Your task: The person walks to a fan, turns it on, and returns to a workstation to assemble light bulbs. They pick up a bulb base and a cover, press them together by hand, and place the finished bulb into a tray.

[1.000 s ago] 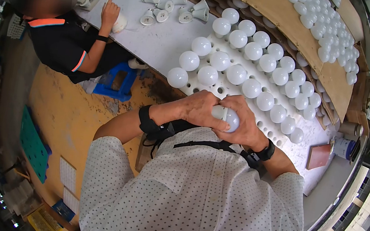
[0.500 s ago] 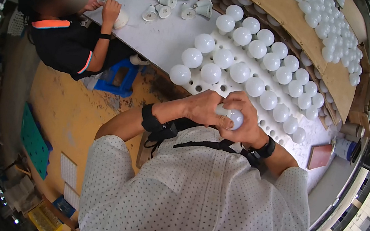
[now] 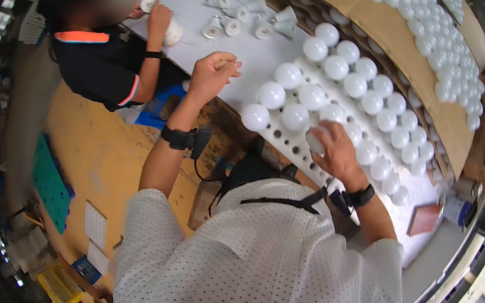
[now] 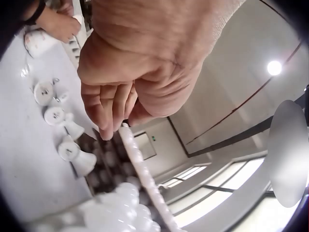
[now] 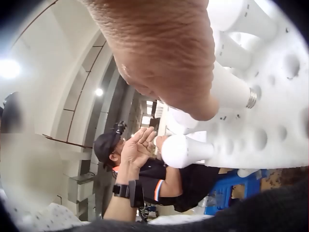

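Note:
In the head view my left hand (image 3: 212,78) is raised near the table edge, its fingers loosely bent and holding nothing; the left wrist view shows the same hand (image 4: 140,63) with relaxed fingers. My right hand (image 3: 342,158) grips a white round bulb (image 3: 316,141) over the front part of a white foam tray (image 3: 313,169) with holes. Seen from the right wrist, the bulb (image 5: 229,87) lies beyond the hand (image 5: 159,53), its metal screw base by the tray (image 5: 277,150); the fingertips are hidden. Rows of white bulbs (image 3: 295,117) stand in the tray.
Several cone-shaped lamp housings (image 3: 213,27) lie on the grey table (image 3: 256,51). Behind the tray, cardboard layers (image 3: 394,46) carry many bulbs. To the left another person (image 3: 99,66) in a black shirt handles a white part beside a blue stool (image 3: 158,109).
My hands, earlier together around a bulb at my chest, have parted. The left let go and moved up and left; the right carried the bulb forward to the tray. The head view shifted slightly.

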Motion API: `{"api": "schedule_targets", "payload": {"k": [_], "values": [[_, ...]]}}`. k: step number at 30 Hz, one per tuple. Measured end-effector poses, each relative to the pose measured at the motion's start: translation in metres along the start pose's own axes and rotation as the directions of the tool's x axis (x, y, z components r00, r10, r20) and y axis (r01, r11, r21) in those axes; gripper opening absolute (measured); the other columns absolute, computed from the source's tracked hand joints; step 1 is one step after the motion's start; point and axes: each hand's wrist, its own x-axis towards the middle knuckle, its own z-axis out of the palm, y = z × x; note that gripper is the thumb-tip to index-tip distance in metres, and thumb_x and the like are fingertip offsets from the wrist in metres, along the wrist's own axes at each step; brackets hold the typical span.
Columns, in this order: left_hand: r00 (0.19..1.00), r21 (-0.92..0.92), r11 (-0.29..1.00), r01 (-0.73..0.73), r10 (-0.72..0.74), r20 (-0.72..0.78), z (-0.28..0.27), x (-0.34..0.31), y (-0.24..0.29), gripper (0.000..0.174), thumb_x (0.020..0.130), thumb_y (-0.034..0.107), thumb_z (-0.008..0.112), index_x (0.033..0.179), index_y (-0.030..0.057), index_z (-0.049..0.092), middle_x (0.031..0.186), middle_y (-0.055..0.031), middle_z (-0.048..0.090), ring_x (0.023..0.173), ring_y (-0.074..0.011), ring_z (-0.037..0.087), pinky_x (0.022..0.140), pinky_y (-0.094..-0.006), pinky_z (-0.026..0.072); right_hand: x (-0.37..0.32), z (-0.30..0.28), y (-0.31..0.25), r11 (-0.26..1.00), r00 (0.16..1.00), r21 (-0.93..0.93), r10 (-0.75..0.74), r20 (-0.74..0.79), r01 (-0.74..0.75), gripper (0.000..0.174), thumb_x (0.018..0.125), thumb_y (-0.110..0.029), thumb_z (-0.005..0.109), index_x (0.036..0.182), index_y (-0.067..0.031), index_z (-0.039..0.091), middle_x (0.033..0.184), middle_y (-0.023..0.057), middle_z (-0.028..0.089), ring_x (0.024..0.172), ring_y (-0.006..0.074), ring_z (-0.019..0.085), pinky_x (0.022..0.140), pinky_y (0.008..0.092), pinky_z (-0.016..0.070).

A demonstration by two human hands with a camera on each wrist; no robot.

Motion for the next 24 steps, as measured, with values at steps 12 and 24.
{"api": "schedule_targets", "payload": {"k": [12, 24], "values": [[0.991, 0.825, 0.563, -0.050, 0.128, -0.027, -0.112, 0.153, -0.140, 0.067, 0.066, -0.011, 0.046, 0.130, 0.0046, 0.033, 0.134, -0.0297, 0.027, 0.124, -0.0395, 0.029, 0.101, -0.0364, 0.0318, -0.001, -0.019, -0.010, 0.984, 0.977, -0.041, 0.165, -0.138, -0.172, 0.056, 0.064, -0.013, 0.070, 0.117, -0.0094, 0.051, 0.116, 0.0157, 0.046, 0.103, 0.0332, 0.047, 0.086, 0.0397, 0.0429], [0.985, 0.968, 0.234, -0.086, -0.126, 0.118, -0.083, 0.116, -0.096, 0.045, 0.070, -0.009, 0.048, 0.113, 0.0006, 0.048, 0.119, -0.0234, 0.048, 0.108, -0.0378, 0.048, 0.086, -0.0381, 0.0435, -0.037, -0.160, 0.210, 0.604, 0.508, -0.074, 0.590, -0.627, -0.793, 0.052, 0.071, -0.019, 0.067, 0.117, -0.0025, 0.049, 0.112, 0.0202, 0.052, 0.098, 0.0337, 0.054, 0.083, 0.0389, 0.0452]]}}
